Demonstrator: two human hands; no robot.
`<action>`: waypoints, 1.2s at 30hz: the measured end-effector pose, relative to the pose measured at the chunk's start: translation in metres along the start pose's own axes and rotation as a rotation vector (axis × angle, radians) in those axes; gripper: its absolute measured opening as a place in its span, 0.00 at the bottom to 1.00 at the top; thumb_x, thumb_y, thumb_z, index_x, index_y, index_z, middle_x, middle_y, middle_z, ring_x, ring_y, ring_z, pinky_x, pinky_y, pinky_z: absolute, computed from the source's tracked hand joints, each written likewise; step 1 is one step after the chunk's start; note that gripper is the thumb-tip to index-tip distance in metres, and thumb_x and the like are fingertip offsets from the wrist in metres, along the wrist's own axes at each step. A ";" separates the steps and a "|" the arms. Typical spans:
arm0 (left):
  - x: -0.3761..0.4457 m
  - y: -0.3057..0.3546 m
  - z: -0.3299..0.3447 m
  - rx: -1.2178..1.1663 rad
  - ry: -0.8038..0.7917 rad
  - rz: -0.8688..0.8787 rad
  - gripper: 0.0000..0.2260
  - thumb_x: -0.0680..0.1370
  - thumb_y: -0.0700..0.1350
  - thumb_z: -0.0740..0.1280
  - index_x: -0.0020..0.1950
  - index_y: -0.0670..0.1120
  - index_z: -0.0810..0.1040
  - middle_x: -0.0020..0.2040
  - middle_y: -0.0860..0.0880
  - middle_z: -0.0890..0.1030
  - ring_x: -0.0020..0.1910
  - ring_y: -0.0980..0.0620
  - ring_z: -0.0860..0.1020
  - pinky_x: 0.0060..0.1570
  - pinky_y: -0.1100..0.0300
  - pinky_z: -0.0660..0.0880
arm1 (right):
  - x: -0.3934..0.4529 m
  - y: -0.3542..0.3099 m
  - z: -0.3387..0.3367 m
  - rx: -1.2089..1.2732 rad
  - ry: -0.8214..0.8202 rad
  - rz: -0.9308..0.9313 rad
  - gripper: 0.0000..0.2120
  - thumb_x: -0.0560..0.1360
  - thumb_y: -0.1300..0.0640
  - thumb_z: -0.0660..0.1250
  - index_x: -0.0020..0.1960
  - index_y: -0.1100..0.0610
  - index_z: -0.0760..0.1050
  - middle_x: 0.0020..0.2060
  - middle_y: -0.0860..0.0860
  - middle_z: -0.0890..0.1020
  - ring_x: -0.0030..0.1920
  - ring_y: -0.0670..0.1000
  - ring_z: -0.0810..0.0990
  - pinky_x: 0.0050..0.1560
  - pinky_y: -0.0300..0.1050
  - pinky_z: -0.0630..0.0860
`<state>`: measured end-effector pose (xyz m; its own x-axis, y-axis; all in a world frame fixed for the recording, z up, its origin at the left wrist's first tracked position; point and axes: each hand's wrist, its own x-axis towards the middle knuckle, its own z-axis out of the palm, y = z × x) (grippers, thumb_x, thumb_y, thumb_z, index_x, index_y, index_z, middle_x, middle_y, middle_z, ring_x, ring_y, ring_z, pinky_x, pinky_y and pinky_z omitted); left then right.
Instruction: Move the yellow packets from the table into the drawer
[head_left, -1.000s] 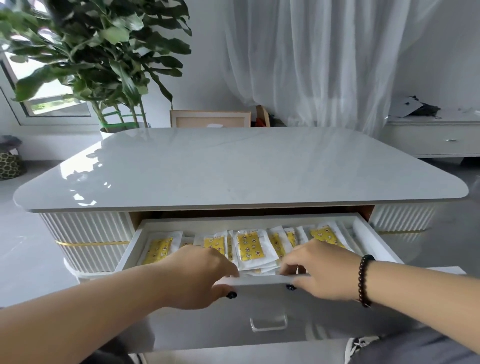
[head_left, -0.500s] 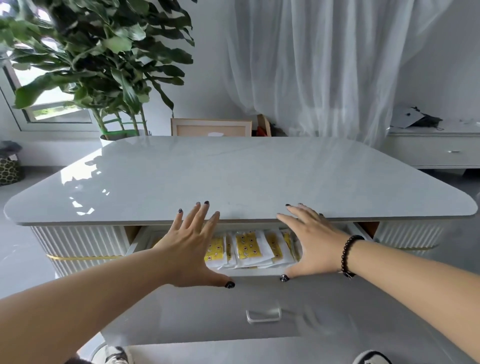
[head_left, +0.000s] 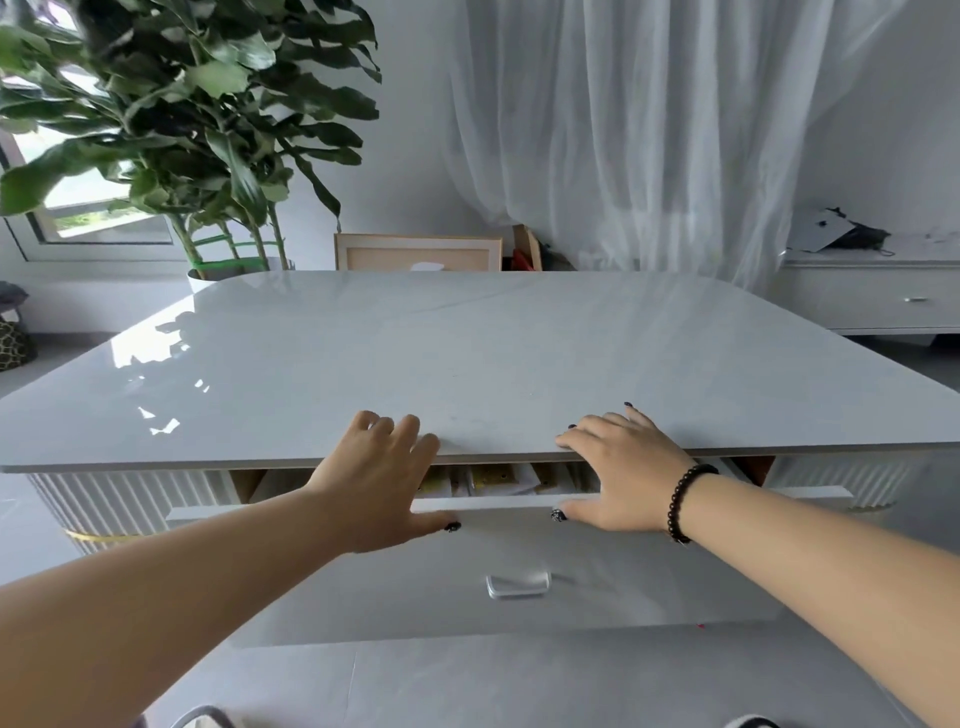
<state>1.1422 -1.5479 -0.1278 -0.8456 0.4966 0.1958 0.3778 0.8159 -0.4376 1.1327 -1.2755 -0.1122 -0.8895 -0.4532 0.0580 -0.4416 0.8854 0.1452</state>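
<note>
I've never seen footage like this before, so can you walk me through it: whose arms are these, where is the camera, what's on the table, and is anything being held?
There is no machine here. A person wears one wide-angle camera on the head, looking forward and down, so both arms reach in from the bottom of the picture. The left hand and the right hand, which has a dark bead bracelet on its wrist, lie with straight fingers against the white drawer front and the edge of the table. Neither holds anything; they seem to be pushing the drawer in. Through the narrow gap left you can glimpse the yellow packets inside. I see no packets on the glossy tabletop. Behind stand a leafy plant and a sheer curtain.
</note>
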 end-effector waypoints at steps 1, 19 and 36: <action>-0.002 -0.003 0.004 -0.007 0.027 0.018 0.33 0.68 0.73 0.56 0.55 0.46 0.75 0.45 0.48 0.74 0.39 0.46 0.74 0.47 0.52 0.72 | -0.001 0.004 0.003 -0.005 0.025 -0.029 0.33 0.72 0.35 0.62 0.72 0.48 0.61 0.66 0.45 0.68 0.69 0.48 0.65 0.75 0.52 0.51; 0.008 -0.024 0.032 0.053 0.280 0.108 0.27 0.54 0.39 0.77 0.48 0.41 0.71 0.40 0.45 0.72 0.34 0.45 0.70 0.32 0.54 0.70 | 0.003 0.041 0.050 -0.075 0.554 -0.116 0.22 0.55 0.63 0.80 0.47 0.56 0.78 0.38 0.51 0.74 0.37 0.54 0.75 0.30 0.47 0.74; 0.022 -0.037 0.006 -0.008 0.040 0.024 0.28 0.66 0.66 0.70 0.57 0.49 0.72 0.47 0.51 0.74 0.45 0.49 0.76 0.45 0.55 0.71 | 0.012 0.036 0.032 -0.059 0.383 -0.077 0.17 0.63 0.60 0.76 0.49 0.55 0.75 0.44 0.50 0.74 0.44 0.54 0.76 0.38 0.46 0.77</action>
<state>1.1077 -1.5686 -0.1128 -0.8208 0.5271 0.2203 0.4006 0.8060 -0.4358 1.1028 -1.2460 -0.1379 -0.7413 -0.5335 0.4072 -0.4878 0.8450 0.2191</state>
